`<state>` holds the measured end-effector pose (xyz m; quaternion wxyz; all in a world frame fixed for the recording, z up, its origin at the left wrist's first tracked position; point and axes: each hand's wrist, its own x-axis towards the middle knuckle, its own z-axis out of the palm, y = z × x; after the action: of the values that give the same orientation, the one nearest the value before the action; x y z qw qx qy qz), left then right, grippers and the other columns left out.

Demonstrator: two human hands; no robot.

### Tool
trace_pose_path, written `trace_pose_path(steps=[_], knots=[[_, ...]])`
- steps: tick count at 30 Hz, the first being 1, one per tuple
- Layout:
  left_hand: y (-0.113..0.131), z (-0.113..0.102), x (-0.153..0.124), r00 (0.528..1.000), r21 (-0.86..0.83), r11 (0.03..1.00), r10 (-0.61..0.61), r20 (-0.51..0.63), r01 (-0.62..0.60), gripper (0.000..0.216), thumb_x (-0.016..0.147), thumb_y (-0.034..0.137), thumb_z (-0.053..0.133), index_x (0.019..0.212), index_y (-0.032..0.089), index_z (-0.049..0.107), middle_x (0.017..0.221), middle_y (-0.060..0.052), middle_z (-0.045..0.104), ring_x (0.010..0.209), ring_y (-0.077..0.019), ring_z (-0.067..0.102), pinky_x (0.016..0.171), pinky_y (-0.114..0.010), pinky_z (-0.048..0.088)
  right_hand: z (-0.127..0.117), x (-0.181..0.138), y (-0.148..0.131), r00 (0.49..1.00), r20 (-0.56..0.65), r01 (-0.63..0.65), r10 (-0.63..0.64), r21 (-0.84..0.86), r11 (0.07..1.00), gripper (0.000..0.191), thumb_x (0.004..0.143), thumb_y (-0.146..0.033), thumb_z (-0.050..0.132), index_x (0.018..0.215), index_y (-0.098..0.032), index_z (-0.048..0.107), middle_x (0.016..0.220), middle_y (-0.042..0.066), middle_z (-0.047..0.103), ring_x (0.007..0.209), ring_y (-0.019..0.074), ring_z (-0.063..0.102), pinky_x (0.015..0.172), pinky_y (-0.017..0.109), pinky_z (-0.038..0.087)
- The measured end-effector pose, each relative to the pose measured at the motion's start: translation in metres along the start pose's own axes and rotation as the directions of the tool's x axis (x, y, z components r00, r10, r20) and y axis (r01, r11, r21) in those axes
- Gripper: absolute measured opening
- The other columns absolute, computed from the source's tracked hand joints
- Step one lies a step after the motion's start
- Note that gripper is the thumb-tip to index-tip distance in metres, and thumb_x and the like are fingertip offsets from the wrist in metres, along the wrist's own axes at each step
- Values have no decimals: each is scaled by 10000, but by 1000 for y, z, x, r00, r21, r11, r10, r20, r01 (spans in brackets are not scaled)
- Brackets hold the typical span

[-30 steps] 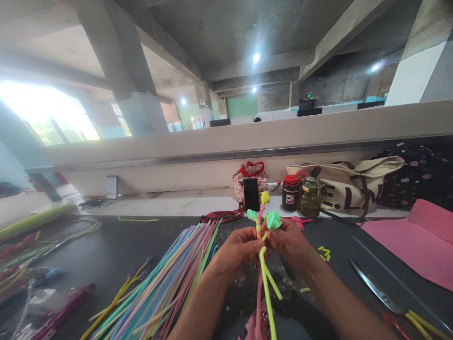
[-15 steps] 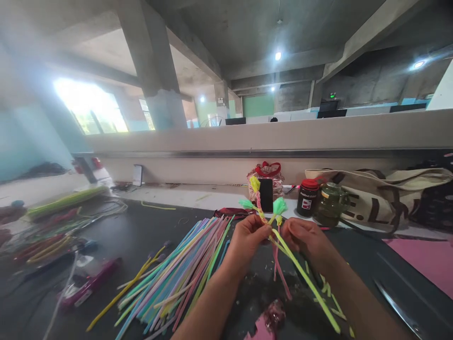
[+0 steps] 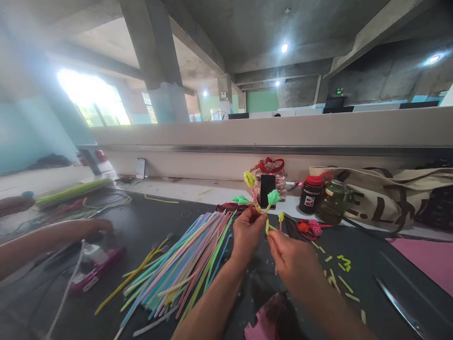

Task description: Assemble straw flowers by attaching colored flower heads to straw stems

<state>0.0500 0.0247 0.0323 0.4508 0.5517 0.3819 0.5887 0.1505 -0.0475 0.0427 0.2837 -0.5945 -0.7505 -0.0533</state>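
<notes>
Fingertips together, my left hand (image 3: 248, 232) pinches the joined stems of a pipe-cleaner flower (image 3: 273, 198) with mint-green heads and a yellow one on top. Close beside it, my right hand (image 3: 293, 252) is closed on a yellow-green pipe cleaner (image 3: 267, 225) just below that joint. Behind my right hand a small yellow bud on a pink stem (image 3: 281, 217) stands partly hidden. Left of my arms lies a spread bundle of pastel pipe cleaners (image 3: 184, 264). Short cut yellow-green pieces (image 3: 345, 284) are scattered to the right.
Scissors (image 3: 399, 304) and a pink sheet (image 3: 424, 262) lie at right. At the back stand a phone (image 3: 267, 189), a red-lidded jar (image 3: 310, 194), a green jug (image 3: 331, 203) and a canvas bag (image 3: 382, 189). Another person's arm (image 3: 53, 243) reaches in from the left, over a purple object (image 3: 102, 271).
My right hand has come in lower and left, and the long yellow-green pipe cleaner no longer sticks out toward me. The flower has tipped left. Another person's arm has reached further in.
</notes>
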Motion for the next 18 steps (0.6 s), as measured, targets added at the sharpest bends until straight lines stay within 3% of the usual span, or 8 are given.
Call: trace_pose_path(steps=[3,6,10,12,15,18], knots=[[-2,3,0,996,-154,984,-94,-6,92,173,618,302,635,655,155,549,584,28,551,522,-87,461,533,-200,365,18,-5,-9,1000,2,20,-20,-182,983,195,800,-139,383,816,-164,576,552,75,620,427,174,557,410,270,196],[-1,6,-1,980,-344,921,-198,-5,184,196,601,291,658,658,140,547,599,12,577,483,-72,465,502,-193,362,34,-7,-10,997,-21,64,-69,-204,977,305,753,-75,395,1013,-112,549,613,103,651,459,197,588,401,269,264],[5,6,-1,955,-531,802,-293,50,274,188,594,252,676,643,125,546,592,13,577,479,-52,479,502,-168,365,53,-7,-1,987,-88,134,-135,-13,991,393,764,-92,374,1140,-113,482,915,128,660,621,197,629,476,255,401],[7,3,0,939,-584,747,-331,90,319,184,585,234,685,648,122,555,593,15,577,489,-51,492,520,-168,382,62,-7,3,985,-137,123,-107,116,986,394,783,-116,358,1156,-146,483,988,114,641,699,186,627,545,245,439],[8,-2,3,910,-628,675,-389,144,388,189,567,221,695,667,126,565,596,14,583,493,-63,511,510,-176,393,69,-5,10,989,-145,64,-14,345,937,379,816,-156,325,1154,-172,495,895,71,659,669,151,609,566,218,450],[8,-8,7,890,-619,650,-405,211,442,185,565,218,693,672,134,567,602,6,594,499,-75,524,489,-178,387,66,4,26,993,-101,-4,56,453,892,328,849,-229,302,1021,-167,574,627,6,625,534,126,562,489,192,420]])
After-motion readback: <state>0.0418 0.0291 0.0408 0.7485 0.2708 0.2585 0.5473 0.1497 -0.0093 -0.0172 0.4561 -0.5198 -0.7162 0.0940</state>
